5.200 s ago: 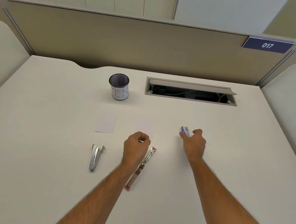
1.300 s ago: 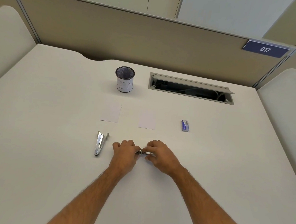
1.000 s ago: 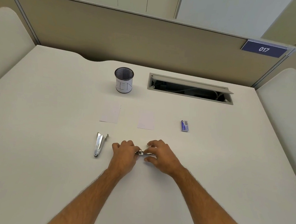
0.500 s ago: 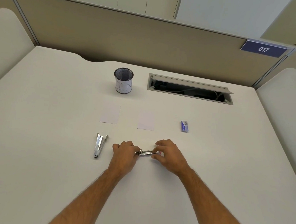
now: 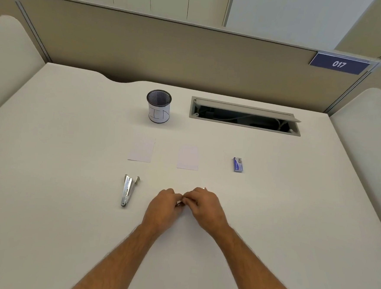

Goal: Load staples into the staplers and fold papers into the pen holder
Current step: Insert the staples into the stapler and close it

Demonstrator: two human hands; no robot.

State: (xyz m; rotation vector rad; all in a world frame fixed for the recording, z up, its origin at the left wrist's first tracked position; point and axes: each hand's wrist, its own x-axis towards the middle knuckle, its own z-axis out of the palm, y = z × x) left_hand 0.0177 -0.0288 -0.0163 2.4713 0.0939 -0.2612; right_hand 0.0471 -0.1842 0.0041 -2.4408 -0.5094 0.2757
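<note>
My left hand (image 5: 162, 206) and my right hand (image 5: 205, 206) meet knuckle to knuckle low in the middle of the white desk (image 5: 281, 218), both closed around a pink and metal stapler (image 5: 179, 203). Only a sliver of it shows between the fingers. A second, silver stapler (image 5: 127, 190) lies to the left with its top swung open. Two small white papers (image 5: 141, 150) (image 5: 188, 158) lie side by side farther back. A blue box of staples (image 5: 237, 164) rests to the right of them. The black mesh pen holder (image 5: 158, 106) stands upright behind the papers.
An open cable hatch (image 5: 245, 116) is cut into the desk at the back right. A beige partition (image 5: 169, 52) with a blue 017 sign (image 5: 339, 63) closes off the far edge. Cream side panels stand at the left and right.
My right hand has slid left along the stapler until it touches my left hand, so the stapler is now almost fully covered. Earlier my right hand was at the staple box.
</note>
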